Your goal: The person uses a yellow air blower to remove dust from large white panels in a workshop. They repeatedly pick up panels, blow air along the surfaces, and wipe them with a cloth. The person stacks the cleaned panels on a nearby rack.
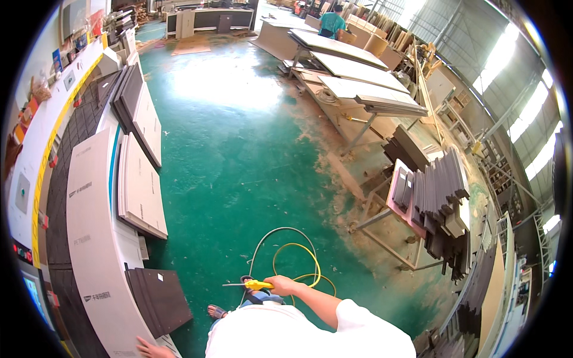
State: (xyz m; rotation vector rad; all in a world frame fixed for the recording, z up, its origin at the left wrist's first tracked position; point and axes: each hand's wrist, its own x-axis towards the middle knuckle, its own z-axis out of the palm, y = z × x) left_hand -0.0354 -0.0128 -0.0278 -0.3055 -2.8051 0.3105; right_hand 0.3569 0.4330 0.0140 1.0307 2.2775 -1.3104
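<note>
ahead, right hand (280, 285) around a yellow air gun (258, 285); left hand (156, 350) low, fingers (143, 342) apart

Left hand (156, 349) cropped by lower edge

Pale board (98, 256): printed lettering (97, 296) (dark).

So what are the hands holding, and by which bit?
The right hand grips a yellow blow gun by its rear end, away from the thin nozzle. The left hand, partly cut off, shows nothing held.
</note>
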